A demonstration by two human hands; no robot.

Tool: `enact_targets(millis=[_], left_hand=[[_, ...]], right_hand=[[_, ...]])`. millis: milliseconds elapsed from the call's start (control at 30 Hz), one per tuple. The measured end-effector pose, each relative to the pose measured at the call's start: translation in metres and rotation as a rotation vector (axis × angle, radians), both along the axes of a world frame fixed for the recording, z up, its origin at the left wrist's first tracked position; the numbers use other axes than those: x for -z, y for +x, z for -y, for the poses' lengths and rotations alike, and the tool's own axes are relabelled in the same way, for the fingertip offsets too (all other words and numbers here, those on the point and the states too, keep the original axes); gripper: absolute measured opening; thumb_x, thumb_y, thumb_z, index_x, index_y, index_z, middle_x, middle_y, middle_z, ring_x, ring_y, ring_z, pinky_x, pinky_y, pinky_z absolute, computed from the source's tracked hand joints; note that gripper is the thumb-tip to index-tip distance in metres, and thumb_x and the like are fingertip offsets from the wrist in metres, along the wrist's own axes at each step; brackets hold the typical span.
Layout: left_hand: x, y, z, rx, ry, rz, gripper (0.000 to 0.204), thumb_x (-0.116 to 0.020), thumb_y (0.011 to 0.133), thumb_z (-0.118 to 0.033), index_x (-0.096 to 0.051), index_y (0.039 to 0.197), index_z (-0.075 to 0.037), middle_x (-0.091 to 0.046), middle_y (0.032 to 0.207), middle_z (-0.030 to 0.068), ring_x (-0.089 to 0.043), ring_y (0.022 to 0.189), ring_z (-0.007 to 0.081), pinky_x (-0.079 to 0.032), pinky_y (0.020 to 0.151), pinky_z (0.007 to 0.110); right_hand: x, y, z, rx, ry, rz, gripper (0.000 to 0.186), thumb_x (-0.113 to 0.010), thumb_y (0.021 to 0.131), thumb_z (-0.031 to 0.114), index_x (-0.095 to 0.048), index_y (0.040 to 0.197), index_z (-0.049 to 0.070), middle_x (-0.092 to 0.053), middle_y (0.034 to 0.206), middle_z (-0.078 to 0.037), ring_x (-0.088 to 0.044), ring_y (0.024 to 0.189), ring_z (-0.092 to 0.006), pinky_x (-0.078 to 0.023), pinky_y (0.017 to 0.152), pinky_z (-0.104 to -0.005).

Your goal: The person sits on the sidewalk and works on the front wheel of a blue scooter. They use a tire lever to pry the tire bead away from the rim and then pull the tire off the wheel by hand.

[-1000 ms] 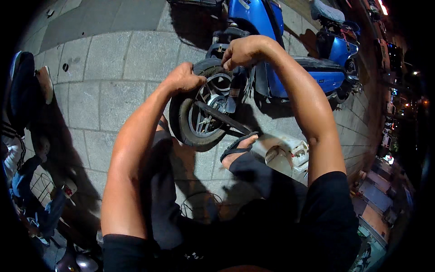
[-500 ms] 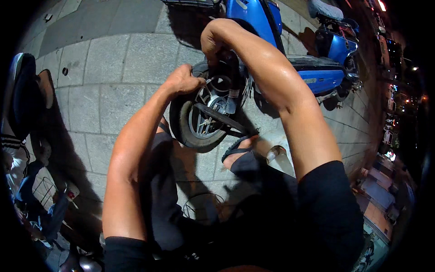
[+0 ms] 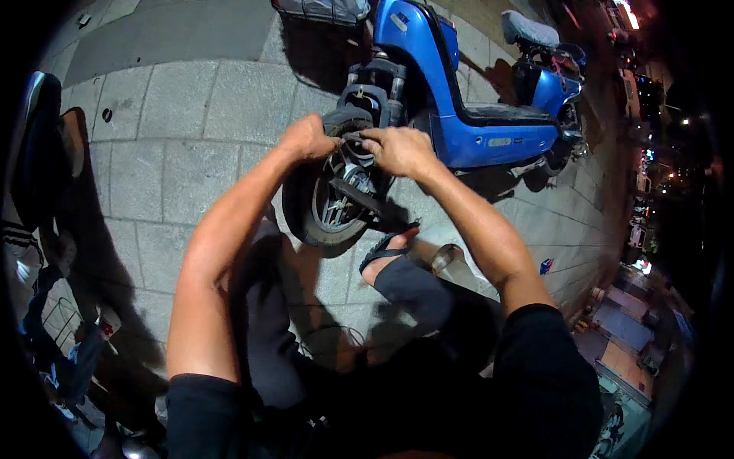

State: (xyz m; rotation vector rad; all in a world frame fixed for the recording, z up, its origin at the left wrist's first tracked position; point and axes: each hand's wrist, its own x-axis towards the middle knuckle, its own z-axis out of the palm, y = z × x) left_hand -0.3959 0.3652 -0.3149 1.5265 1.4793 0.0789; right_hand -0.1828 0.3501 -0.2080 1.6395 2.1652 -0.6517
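Note:
A scooter wheel (image 3: 295, 216) with a black tyre and a silver spoked rim stands tilted in front of me. My left hand (image 3: 307, 138) is closed at the wheel's upper left, with thumb and fingers pressed together. Just right of it, my right hand (image 3: 401, 151) is closed too, fingertips at the top of the wheel. A short dark, thin piece shows between the two hands; its kind is not clear. A dark flat bar (image 3: 358, 197) crosses the wheel's lower right. Above the hands are the dark fork parts (image 3: 375, 80) of the blue scooter (image 3: 489, 138).
Another blue scooter (image 3: 547, 84) with a covered seat stands farther right. A wire basket (image 3: 329, 9) is at the top. My sandalled foot (image 3: 390, 252) is beside the wheel, near a pale, round-mouthed container (image 3: 447, 258). Another person's leg (image 3: 34, 153) is at the left. Paving slabs (image 3: 180, 99) surround us.
My right hand has come down and toward me from behind the wheel's top, uncovering the fork. My left hand stays near the wheel's upper left. The view has shifted slightly.

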Motion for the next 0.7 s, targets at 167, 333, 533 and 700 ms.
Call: enact_targets(millis=[167, 333, 533, 700], left_hand=[[-0.009, 0.003, -0.001, 0.022, -0.024, 0.015, 0.064, -0.082, 0.077, -0.04, -0.071, 0.115, 0.01, -0.073, 0.113, 0.0341, -0.072, 0.111, 0.0448, -0.057, 0.095, 0.047], [-0.017, 0.004, 0.007, 0.07, 0.048, 0.023, 0.066, -0.081, 0.081, -0.043, -0.07, 0.119, 0.009, -0.074, 0.116, 0.0309, -0.074, 0.108, 0.0405, -0.058, 0.093, 0.046], [0.017, -0.032, 0.029, -0.655, -0.525, 0.894, 0.05, -0.056, 0.106, -0.038, -0.067, 0.129, 0.004, -0.073, 0.114, 0.0176, -0.068, 0.1, 0.0266, -0.054, 0.09, 0.043], [0.025, -0.012, 0.051, -0.682, -0.192, 0.685, 0.047, -0.051, 0.109, -0.036, -0.071, 0.121, 0.005, -0.074, 0.112, 0.0157, -0.066, 0.101, 0.0244, -0.051, 0.095, 0.039]], right_hand=[[0.026, 0.009, 0.045, 0.13, 0.186, -0.079, 0.038, -0.058, 0.104, 0.046, -0.071, 0.136, 0.031, -0.077, 0.1, -0.02, -0.074, 0.091, -0.0439, -0.059, 0.081, -0.0553], [0.086, -0.002, 0.111, 0.411, 0.268, -0.218, 0.048, -0.051, 0.109, 0.04, -0.049, 0.156, 0.031, -0.076, 0.098, -0.021, -0.073, 0.088, -0.0457, -0.056, 0.076, -0.0561], [0.112, -0.048, 0.139, 0.753, 0.29, -0.428, 0.052, -0.047, 0.11, 0.039, -0.041, 0.159, 0.024, -0.062, 0.138, -0.028, -0.064, 0.116, -0.0522, -0.051, 0.096, -0.0585], [0.11, -0.108, 0.155, 0.968, 0.343, -0.47, 0.059, -0.051, 0.108, 0.03, -0.034, 0.161, 0.012, -0.049, 0.137, -0.035, -0.052, 0.125, -0.0572, -0.043, 0.107, -0.0582]])
